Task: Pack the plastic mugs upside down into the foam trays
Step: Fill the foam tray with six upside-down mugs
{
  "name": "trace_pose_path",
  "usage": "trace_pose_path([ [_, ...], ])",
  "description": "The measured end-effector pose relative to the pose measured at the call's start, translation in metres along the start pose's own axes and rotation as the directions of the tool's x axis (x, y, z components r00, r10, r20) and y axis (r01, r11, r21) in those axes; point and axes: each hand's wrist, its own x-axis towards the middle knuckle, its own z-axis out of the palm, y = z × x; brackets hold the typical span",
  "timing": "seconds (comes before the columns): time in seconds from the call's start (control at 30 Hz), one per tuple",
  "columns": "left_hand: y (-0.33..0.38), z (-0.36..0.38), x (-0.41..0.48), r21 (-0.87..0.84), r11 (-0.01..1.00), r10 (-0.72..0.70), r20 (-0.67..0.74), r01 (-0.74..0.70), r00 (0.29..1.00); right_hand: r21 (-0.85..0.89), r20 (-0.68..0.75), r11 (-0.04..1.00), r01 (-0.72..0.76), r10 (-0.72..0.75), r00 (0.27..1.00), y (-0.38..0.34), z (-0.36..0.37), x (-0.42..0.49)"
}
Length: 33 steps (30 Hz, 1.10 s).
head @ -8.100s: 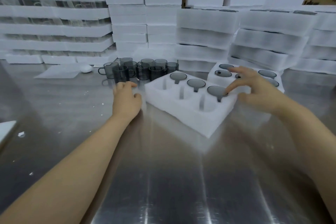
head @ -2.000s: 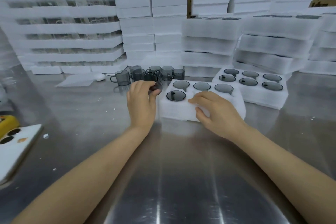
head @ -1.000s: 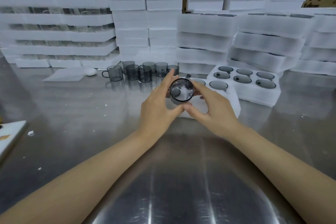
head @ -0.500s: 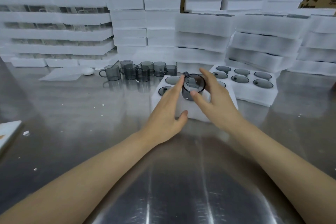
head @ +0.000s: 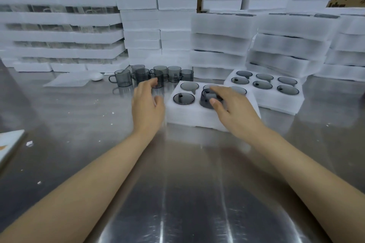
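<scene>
We are pinching the upturned mug (head: 205, 103) with our right hand (head: 234, 109) to seat it in the foam tray (head: 197, 118), our left hand (head: 147, 102) hovering open by the spare mugs (head: 174, 74).

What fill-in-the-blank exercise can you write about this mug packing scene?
The far foam tray holds ____ mugs.
The right hand holds a mug at the near foam tray; the left hand holds ____.
The loose mugs on the metal table have their openings facing ____.
Missing words: six; nothing; up.
</scene>
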Motion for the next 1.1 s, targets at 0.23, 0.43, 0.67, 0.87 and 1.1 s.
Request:
trace_pose_path([
  [0.23, -0.035, 0.022, 0.028, 0.534, 0.842, -0.113, 0.309, -0.074, 0.944, -0.254, 0.126, 0.965, 0.058, -0.027, 0.992, -0.006, 0.005, -0.002],
  [0.43, -0.045, 0.047, 0.058, 0.607, 0.791, -0.092, 0.234, -0.072, 0.968, -0.372, 0.205, 0.921, 0.115, -0.039, 0.978, -0.007, 0.010, -0.003],
  [0.67, -0.059, 0.071, 0.084, 0.637, 0.758, -0.012, 0.233, -0.143, 0.972, -0.397, 0.218, 0.909, 0.128, -0.041, 0.975, -0.004, 0.016, -0.001],
  [0.87, -0.053, 0.068, 0.081, 0.535, 0.831, 0.057, 0.188, -0.151, 0.981, -0.395, 0.194, 0.910, 0.127, -0.053, 0.980, -0.001, 0.015, 0.002],
  [1.1, -0.027, 0.033, 0.041, 0.251, 0.963, 0.096, 0.035, -0.102, 0.995, -0.336, 0.152, 0.937, 0.093, -0.043, 0.987, 0.000, 0.011, 0.000],
])
